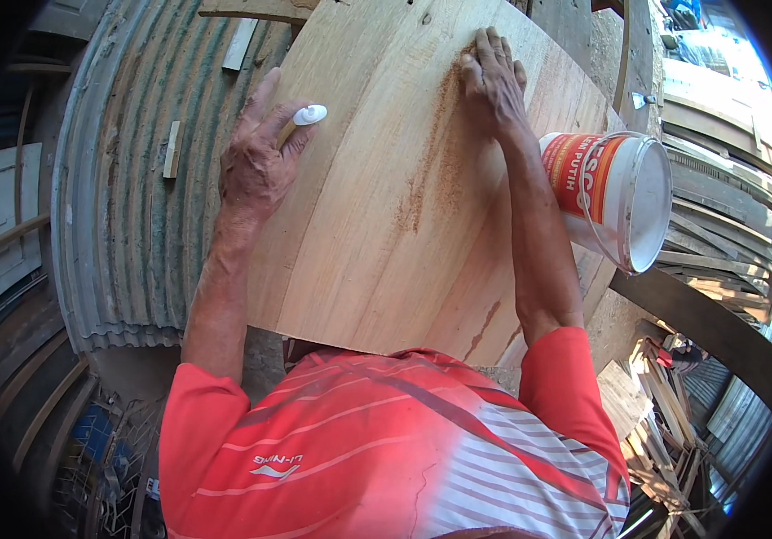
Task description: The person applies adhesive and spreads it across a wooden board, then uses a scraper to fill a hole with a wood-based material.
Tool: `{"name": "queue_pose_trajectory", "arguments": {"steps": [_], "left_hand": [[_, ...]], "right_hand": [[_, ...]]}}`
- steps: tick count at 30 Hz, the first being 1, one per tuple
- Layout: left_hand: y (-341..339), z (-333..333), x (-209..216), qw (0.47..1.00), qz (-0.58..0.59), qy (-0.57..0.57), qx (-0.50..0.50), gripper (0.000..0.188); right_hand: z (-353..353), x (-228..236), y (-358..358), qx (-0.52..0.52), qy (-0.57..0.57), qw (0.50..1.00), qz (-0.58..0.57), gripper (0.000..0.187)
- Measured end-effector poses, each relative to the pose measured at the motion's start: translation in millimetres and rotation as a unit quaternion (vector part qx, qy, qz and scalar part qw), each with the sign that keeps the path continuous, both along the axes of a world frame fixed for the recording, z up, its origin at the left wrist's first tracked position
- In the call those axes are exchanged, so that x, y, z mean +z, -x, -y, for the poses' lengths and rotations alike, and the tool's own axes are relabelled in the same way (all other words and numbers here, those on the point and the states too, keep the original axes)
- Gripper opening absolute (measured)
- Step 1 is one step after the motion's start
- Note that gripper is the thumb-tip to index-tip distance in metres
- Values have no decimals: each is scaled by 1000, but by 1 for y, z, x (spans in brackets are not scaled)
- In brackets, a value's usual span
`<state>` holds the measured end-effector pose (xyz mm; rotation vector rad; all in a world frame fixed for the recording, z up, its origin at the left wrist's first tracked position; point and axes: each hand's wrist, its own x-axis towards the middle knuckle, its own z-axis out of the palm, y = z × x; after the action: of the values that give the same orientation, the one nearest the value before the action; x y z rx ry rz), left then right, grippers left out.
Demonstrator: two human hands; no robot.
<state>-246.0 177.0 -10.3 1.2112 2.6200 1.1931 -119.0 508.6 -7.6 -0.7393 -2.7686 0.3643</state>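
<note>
Corrugated metal sheeting, grey and ribbed, lies under a large pale wooden panel with a curved near edge, smooth grain and a rusty streak of sawdust filler. A white plastic bucket with a red label lies tipped at the panel's right edge and could roll off. The right hand presses flat, fingers spread, on the streak near the far edge; the left hand pinches a small white-capped tube, which could smear.

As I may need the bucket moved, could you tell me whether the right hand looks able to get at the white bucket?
Probably yes: the right hand lies flat on the wooden panel, and the white bucket sits just beside that forearm with nothing between.
</note>
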Motion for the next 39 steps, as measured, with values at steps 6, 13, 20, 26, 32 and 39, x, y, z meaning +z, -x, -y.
{"name": "queue_pose_trajectory", "arguments": {"steps": [6, 13, 20, 26, 32, 39], "left_hand": [[1, 0, 4, 1000, 23, -7, 4, 29], [-1, 3, 2, 999, -29, 21, 10, 29], [-1, -1, 3, 1000, -21, 13, -5, 30], [-2, -1, 5, 1000, -2, 6, -1, 30], [1, 3, 4, 1000, -22, 19, 3, 29], [1, 0, 8, 999, -33, 20, -23, 31]], "right_hand": [[17, 9, -25, 47, 72, 996, -4, 62], [43, 24, -43, 79, 143, 986, -13, 63], [28, 4, -24, 112, 1, 994, -2, 61], [41, 28, -37, 66, 71, 995, -26, 62], [69, 28, -63, 118, 201, 972, -10, 62], [41, 0, -32, 111, 40, 993, -20, 61]]}}
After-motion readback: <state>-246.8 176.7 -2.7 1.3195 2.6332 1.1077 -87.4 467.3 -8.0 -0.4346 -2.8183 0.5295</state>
